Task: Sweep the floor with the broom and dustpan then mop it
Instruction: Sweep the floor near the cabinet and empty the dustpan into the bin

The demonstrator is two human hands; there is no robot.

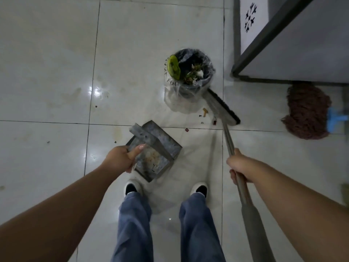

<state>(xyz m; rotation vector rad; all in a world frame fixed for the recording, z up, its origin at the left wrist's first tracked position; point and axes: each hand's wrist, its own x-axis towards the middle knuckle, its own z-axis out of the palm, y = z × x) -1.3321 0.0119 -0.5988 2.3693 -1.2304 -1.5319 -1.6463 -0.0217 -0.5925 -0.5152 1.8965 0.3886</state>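
I see the dustpan [156, 148] — a grey metal tray, stained, with debris inside — held tilted above the floor [56, 72], near side of the lined bin [190, 72]. The broom [223, 106], grey head with dark bristles, rests on the white tiles just beside the bin's right base; its metal shaft runs back toward me. The mop [306, 112] — reddish-brown strands, blue fitting — lies well right of the bin.
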